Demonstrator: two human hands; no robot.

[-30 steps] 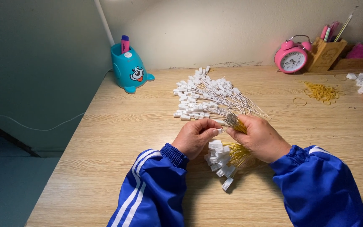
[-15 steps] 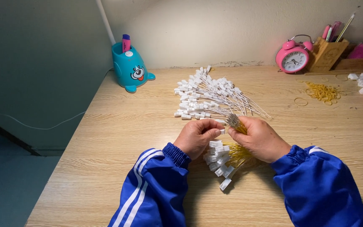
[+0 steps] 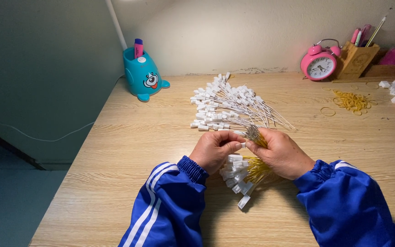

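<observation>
Both hands closed on one bundle of thin wire ties with white plastic heads (image 3: 237,176), near the front edge of the tabletop (image 3: 129,146): left hand (image 3: 216,150) pinching at the wire ends, right hand (image 3: 282,153) wrapped around the yellow-banded middle. Probably very light and springy, smooth hard heads, thin flexible stems easy to slip out, so best taken at the bound middle, not at the loose heads. Farther toward the back edge, a fan of loose ties (image 3: 232,105), same white plastic; yellow rubber bands (image 3: 352,100) toward the right back corner.
</observation>
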